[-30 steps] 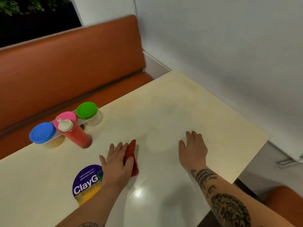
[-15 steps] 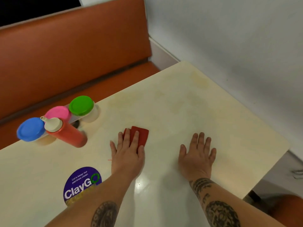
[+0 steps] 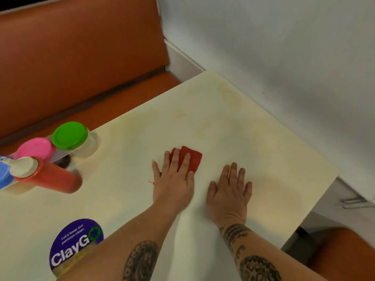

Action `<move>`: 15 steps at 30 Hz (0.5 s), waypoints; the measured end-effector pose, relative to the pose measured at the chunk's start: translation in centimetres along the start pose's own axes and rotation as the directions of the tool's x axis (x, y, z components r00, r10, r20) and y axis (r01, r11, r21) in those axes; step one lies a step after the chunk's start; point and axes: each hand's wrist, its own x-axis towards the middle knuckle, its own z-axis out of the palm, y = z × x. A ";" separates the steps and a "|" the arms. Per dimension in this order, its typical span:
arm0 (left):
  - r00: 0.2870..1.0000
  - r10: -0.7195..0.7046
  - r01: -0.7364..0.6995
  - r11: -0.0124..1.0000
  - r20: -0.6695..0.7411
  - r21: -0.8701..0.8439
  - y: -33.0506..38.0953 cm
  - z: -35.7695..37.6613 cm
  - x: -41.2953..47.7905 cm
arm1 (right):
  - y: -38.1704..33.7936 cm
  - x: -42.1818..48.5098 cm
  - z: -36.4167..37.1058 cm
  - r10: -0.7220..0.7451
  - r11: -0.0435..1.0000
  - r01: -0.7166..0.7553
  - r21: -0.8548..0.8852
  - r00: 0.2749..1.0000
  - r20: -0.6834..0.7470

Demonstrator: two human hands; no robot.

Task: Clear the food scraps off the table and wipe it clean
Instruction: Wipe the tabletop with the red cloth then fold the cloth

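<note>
An orange bench (image 3: 81, 57) is seen along the far left, behind the table (image 3: 223, 122). At the left edge a blue lid (image 3: 2, 176) is cut off by the frame. Just right of it a red sauce bottle (image 3: 50, 178) with a white cap is seen, tilted in this view, blurred. A pink lid (image 3: 35, 149) is placed behind the bottle, and a green-lidded tub (image 3: 70, 135) just right of that, all near the table's left far edge. A round purple sticker (image 3: 73, 244) reading "ClayGo" is stuck on the near left of the tabletop, partly covered by the left forearm.

Near mid-table the left hand (image 3: 174, 179) is laid flat, fingers straight and slightly apart, pressed on a red cloth (image 3: 193, 160). The cloth is folded, lying on the tabletop under the fingertips, its far right part left uncovered. A tiny red thread (image 3: 151, 182) is noted at the hand's left side.

Just right, the right hand (image 3: 229, 193) is laid palm-down on bare tabletop, fingers spread, nothing held, apart from the cloth. Faint yellowish stains (image 3: 231, 98) are seen toward the far corner. A grey wall (image 3: 284, 47) is met along the table's right side. An orange seat (image 3: 349, 250) is seen at near right, below table level.
</note>
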 end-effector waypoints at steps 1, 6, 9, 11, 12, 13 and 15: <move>1.000 -0.013 0.013 1.000 -0.001 0.001 -0.1 0.0 0.1 | 0.0 0.0 0.0 -0.005 1.000 0.005 0.009 1.000 -0.004; 0.998 -0.063 0.063 0.998 0.000 0.001 2.5 -0.5 3.0 | 0.1 0.1 0.3 -0.007 1.000 0.007 0.015 1.000 -0.005; 0.995 0.091 -0.092 0.996 0.030 0.023 5.1 0.0 3.8 | 0.2 0.2 0.0 0.004 0.999 -0.004 0.045 1.000 -0.003; 0.985 0.170 -0.171 0.984 0.042 0.042 5.9 0.4 3.9 | 0.4 0.0 0.0 0.018 0.992 -0.013 0.129 0.999 -0.037; 0.979 0.197 -0.199 0.978 0.052 0.054 5.9 0.6 3.9 | 0.6 -0.1 0.0 0.028 0.980 -0.013 0.200 0.997 -0.070; 0.970 0.235 -0.239 0.969 0.068 0.065 5.8 0.6 3.9 | 0.7 -0.3 0.0 0.039 0.962 -0.009 0.273 0.994 -0.104; 0.933 0.345 -0.353 0.932 0.101 0.075 5.0 0.5 3.3 | 0.9 -0.4 0.0 0.052 0.931 0.006 0.365 0.988 -0.148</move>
